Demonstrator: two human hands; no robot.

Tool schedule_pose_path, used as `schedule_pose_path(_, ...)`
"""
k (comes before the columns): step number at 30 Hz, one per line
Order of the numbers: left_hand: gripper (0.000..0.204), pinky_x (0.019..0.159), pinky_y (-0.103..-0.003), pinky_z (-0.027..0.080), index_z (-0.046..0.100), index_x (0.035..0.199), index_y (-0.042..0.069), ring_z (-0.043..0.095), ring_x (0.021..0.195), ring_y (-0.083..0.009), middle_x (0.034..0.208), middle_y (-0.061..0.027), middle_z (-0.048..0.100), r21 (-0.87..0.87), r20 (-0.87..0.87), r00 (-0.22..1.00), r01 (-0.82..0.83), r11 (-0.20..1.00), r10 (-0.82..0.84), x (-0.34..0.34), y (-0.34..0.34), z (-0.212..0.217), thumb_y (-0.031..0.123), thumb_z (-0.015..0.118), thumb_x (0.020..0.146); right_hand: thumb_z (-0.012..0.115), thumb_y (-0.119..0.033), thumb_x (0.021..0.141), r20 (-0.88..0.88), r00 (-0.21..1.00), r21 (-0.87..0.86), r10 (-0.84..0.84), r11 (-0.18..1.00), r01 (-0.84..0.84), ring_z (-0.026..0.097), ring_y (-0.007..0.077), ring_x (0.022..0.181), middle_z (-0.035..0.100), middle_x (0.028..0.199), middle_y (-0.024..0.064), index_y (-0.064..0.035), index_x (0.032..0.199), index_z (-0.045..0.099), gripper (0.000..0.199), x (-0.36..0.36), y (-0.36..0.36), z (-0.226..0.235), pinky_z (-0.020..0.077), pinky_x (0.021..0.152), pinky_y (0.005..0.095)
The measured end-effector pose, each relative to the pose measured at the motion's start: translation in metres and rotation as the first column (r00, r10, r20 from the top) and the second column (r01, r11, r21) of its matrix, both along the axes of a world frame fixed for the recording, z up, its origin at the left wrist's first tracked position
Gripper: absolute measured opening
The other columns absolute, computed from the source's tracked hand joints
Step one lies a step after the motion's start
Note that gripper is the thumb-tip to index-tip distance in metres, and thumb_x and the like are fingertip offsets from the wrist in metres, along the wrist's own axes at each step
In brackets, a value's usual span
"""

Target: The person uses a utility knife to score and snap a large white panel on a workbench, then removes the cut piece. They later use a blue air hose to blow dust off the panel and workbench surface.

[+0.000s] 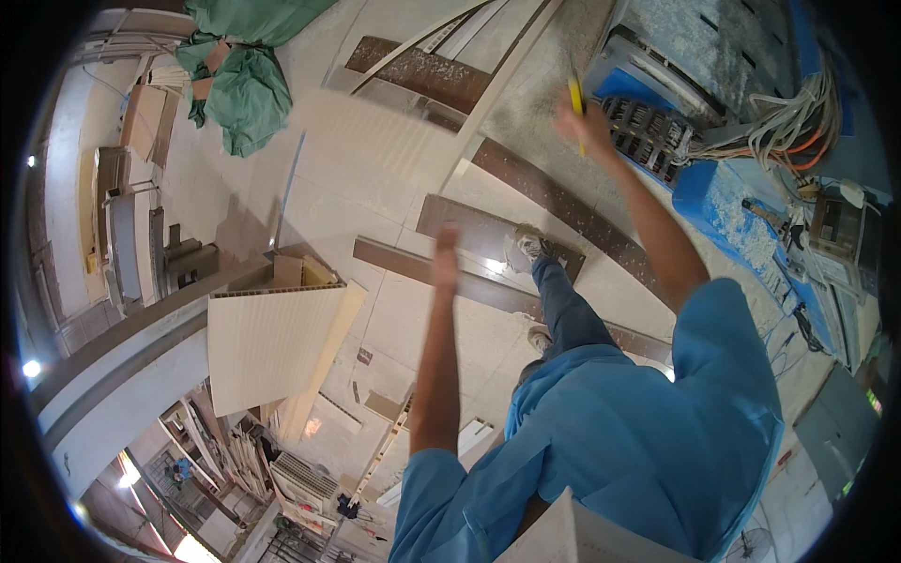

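My right hand (589,129) is closed round a slim yellow tool (576,96), held up beside the blue machine. Its kind is not clear; a thin, blurred part shows above the yellow. My left hand (447,255) reaches forward over the dark brown boards, and motion smears its fingers. Nothing plainly shows in it. Below it lie a wide dark board (469,225) and a narrower dark strip (404,262). My front shoe (531,246) is on or right beside the wide board. Another long brown board (563,192) slants across the floor below my right forearm.
The blue machine (694,192) at right is dusted with shavings and carries bundled cables (798,122). More boards (422,75) lie ahead. Green sheeting (246,103) sits at far left. A pale ribbed panel (272,342) leans by a beam at left. Offcuts lie on the floor.
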State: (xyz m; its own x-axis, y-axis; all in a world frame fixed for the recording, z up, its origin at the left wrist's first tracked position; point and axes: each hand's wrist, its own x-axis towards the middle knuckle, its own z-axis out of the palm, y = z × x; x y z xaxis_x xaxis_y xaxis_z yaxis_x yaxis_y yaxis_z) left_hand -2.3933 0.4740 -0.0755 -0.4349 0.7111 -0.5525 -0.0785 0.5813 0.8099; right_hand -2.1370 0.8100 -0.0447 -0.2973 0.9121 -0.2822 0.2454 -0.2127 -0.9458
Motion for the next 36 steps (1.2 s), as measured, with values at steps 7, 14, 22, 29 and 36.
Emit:
schedule_pose_path(7,0.036,0.095,-0.034,0.046,0.065,0.117,0.001,0.062,0.106,-0.0217,0.115,-0.0114,0.068,0.056,-0.041,0.833,0.553,0.831,-0.552,0.169,-0.092,0.01,0.027,0.047,0.101,0.064,-0.025,0.087,0.227,0.973,-0.406,0.047,0.913,0.051,0.067,0.018,0.058,0.065,0.069,0.0097,-0.0018,0.088,0.061,0.023,0.078,-0.246,-0.074,0.0548,0.048,0.0311)
schedule_pose_path(14,0.066,0.097,-0.039,0.045,0.055,0.13,0.0,0.06,0.11,-0.0271,0.12,-0.011,0.064,0.096,0.675,0.669,0.338,0.936,-0.311,0.248,-0.159,0.082,0.056,0.038,0.1,0.064,-0.031,0.089,-0.291,0.87,-0.583,-0.398,0.795,0.169,0.07,0.0247,0.08,0.07,0.095,0.0166,-0.0027,0.11,0.059,0.036,0.044,-0.275,-0.021,0.0592,0.069,0.0371)
schedule_pose_path(22,0.089,0.106,-0.043,0.036,0.044,0.139,0.001,0.048,0.127,-0.0269,0.136,-0.0148,0.053,0.112,0.977,0.158,0.193,0.975,-0.143,0.345,-0.249,0.16,0.075,0.026,0.093,0.06,-0.027,0.09,-0.609,0.537,-0.486,-0.583,0.81,0.328,0.069,0.0271,0.075,0.068,0.094,0.0207,0.0002,0.112,0.057,0.035,0.131,-0.394,0.093,0.0585,0.07,0.0364)
schedule_pose_path(29,0.061,0.106,-0.043,0.044,0.052,0.132,0.005,0.055,0.124,-0.0282,0.136,-0.0129,0.056,0.21,0.957,0.267,-0.35,0.913,-0.118,0.326,-0.271,0.166,0.055,0.034,0.102,0.048,-0.028,0.096,-0.666,-0.161,-0.715,-0.728,0.563,0.415,0.064,0.0261,0.077,0.064,0.093,0.017,0.0073,0.107,0.055,0.038,0.286,-0.493,0.107,0.0569,0.072,0.0346)
schedule_pose_path(36,0.064,0.1,-0.042,0.044,0.05,0.133,0.005,0.057,0.114,-0.0248,0.131,-0.009,0.06,0.243,0.748,0.484,0.435,0.867,-0.453,0.457,-0.35,0.172,0.057,0.032,0.101,0.038,-0.034,0.098,-0.643,-0.691,-0.706,-0.331,0.606,0.367,0.059,0.0265,0.088,0.059,0.103,0.0198,0.0092,0.113,0.05,0.047,0.421,-0.587,0.147,0.0546,0.077,0.0369)
